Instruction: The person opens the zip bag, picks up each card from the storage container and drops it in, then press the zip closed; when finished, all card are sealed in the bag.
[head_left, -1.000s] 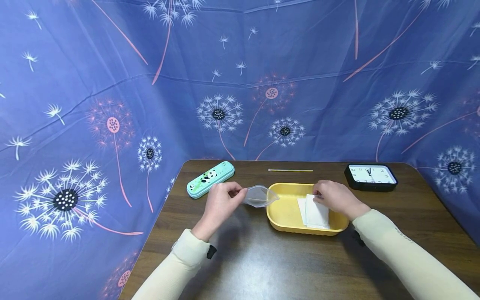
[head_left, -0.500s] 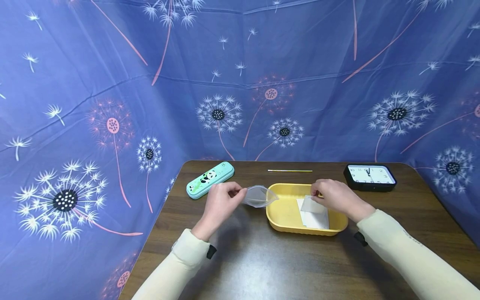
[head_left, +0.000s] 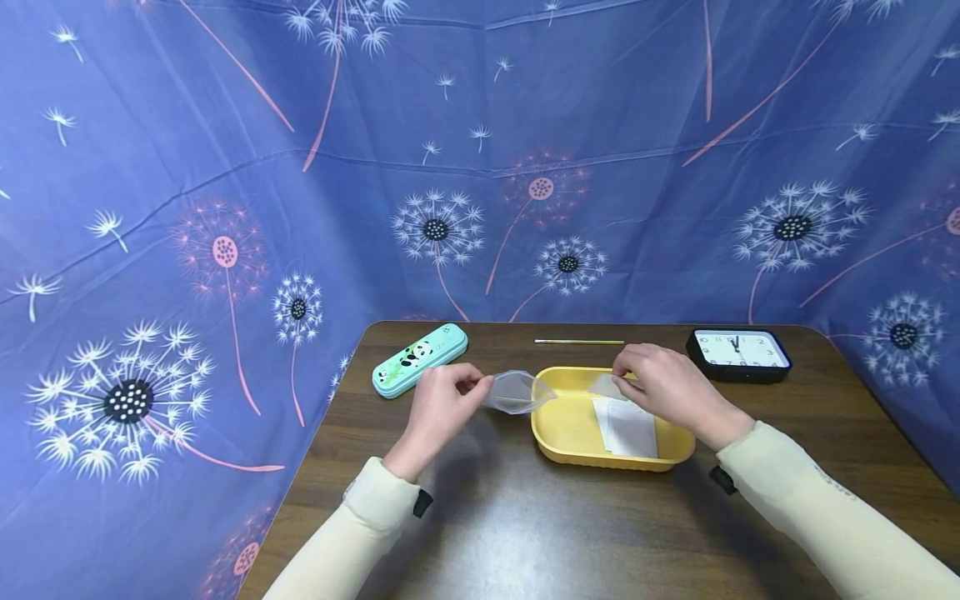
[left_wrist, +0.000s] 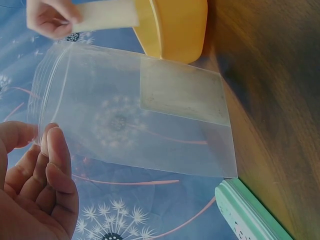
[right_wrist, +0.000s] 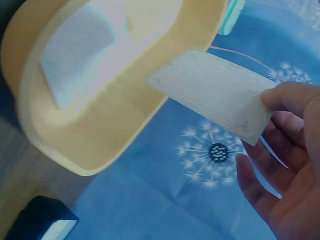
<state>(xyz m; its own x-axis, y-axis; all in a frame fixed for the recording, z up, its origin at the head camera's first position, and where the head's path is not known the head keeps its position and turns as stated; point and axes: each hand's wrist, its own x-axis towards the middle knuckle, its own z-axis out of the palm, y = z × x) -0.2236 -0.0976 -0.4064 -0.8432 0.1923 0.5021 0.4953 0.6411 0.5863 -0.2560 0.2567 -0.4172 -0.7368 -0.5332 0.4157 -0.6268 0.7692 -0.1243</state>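
In the head view my left hand [head_left: 444, 417] pinches a clear zip bag [left_wrist: 110, 145] by its open end. Inside the bag, at the far end, lies a pale rectangular card [left_wrist: 182, 92]. My right hand [head_left: 675, 392] holds another thin pale card [right_wrist: 210, 95] by one end between thumb and fingers, lifted over the far side of a yellow tray [head_left: 562, 427]. In the tray lie white rectangular sheets [head_left: 632, 432], overlapping each other. The bag's mouth faces the tray, its edge overlapping the tray's left rim in the head view.
A mint pencil case [head_left: 420, 360] with a panda picture lies at the back left. Behind the tray is a thin yellow stick [head_left: 579, 342], and a black-framed clock [head_left: 738, 357] sits at the back right. Blue dandelion cloth [head_left: 480, 233] hangs behind the wooden table [head_left: 487, 533].
My right hand has picked the card off the sheets in the tray, raising it and moving it slightly left and away. The left hand and the bag have stayed in place.
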